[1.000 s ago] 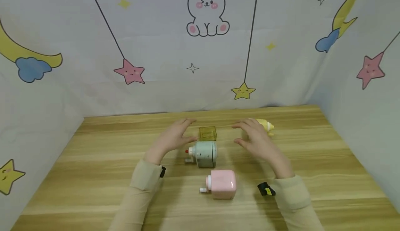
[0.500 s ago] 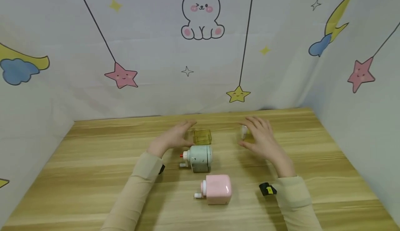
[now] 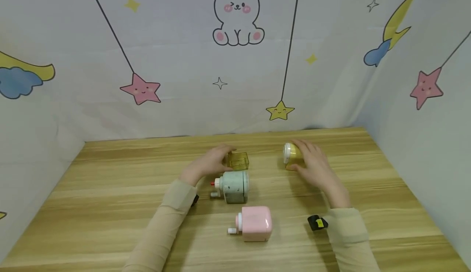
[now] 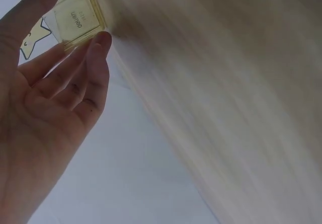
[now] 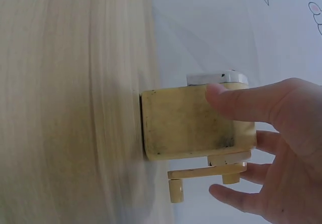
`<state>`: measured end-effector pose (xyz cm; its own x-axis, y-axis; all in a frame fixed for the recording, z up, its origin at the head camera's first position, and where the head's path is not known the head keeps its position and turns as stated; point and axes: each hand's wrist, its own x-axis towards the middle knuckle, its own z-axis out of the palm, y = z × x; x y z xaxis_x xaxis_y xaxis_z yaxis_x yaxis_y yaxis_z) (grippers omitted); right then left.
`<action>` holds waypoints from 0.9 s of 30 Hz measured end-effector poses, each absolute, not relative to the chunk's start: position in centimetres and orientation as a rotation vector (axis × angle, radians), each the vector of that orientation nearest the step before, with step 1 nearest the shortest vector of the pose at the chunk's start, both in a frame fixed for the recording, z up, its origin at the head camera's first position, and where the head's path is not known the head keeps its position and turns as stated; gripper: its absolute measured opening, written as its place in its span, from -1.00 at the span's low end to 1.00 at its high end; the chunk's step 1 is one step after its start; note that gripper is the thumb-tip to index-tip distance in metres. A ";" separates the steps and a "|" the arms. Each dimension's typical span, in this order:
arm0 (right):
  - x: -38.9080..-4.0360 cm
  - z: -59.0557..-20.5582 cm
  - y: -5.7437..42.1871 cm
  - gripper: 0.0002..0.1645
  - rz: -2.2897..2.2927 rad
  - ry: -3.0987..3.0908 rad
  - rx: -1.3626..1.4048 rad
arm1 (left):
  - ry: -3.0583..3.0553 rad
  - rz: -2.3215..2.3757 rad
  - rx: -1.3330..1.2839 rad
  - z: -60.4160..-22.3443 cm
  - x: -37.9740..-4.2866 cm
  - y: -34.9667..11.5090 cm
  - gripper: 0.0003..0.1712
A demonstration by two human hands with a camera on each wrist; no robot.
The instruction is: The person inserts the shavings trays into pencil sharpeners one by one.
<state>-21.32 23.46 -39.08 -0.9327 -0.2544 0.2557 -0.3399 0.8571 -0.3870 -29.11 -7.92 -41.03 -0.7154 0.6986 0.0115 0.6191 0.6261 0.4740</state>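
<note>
My left hand point(image 3: 209, 165) has its thumb and fingers on opposite sides of a transparent yellow shavings box point(image 3: 240, 161). Lettering shows on that box point(image 4: 76, 18) in the left wrist view. On the right, a yellow pencil sharpener point(image 3: 294, 156) with a white front ring stands on the table in the grip of my right hand point(image 3: 318, 166). The right wrist view shows the thumb pressed on the body of the sharpener point(image 5: 183, 126), with its crank beside the other fingers. Part of the sharpener is hidden behind the hand in the head view.
A mint-green crank pencil sharpener point(image 3: 234, 187) stands just in front of the shavings box. Nearer me is a pink pencil sharpener point(image 3: 256, 223), its white crank to the left. A white printed cloth point(image 3: 184, 112) rises behind the wooden table point(image 3: 110, 190).
My right hand has turned the yellow sharpener so its white front now faces left. My left hand has moved right onto the shavings box. The head view has shifted slightly.
</note>
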 end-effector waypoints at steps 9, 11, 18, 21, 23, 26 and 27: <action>-21.6 -39.4 23.5 -0.30 0.713 -2.785 0.434 | 2.657 0.692 1.105 -41.3 -29.2 -7.7 -0.39; -21.6 -39.5 23.5 -0.31 0.712 -2.785 0.424 | 2.650 0.700 1.103 -41.4 -29.2 -7.6 -0.40; -21.6 -39.6 23.3 -0.32 0.701 -2.754 0.424 | 2.629 0.717 1.099 -41.3 -29.2 -7.4 -0.41; -21.6 -39.7 23.3 -0.32 0.686 -2.738 0.441 | 2.623 0.713 1.096 -41.3 -29.3 -7.1 -0.41; -21.5 -39.7 23.2 -0.31 0.675 -2.730 0.450 | 2.611 0.719 1.097 -41.3 -29.3 -7.0 -0.41; -21.6 -39.7 23.1 -0.31 0.669 -2.723 0.465 | 2.600 0.733 1.105 -41.2 -29.4 -6.8 -0.41; -21.6 -39.7 23.0 -0.31 0.665 -2.722 0.471 | 2.597 0.738 1.106 -41.2 -29.5 -6.8 -0.41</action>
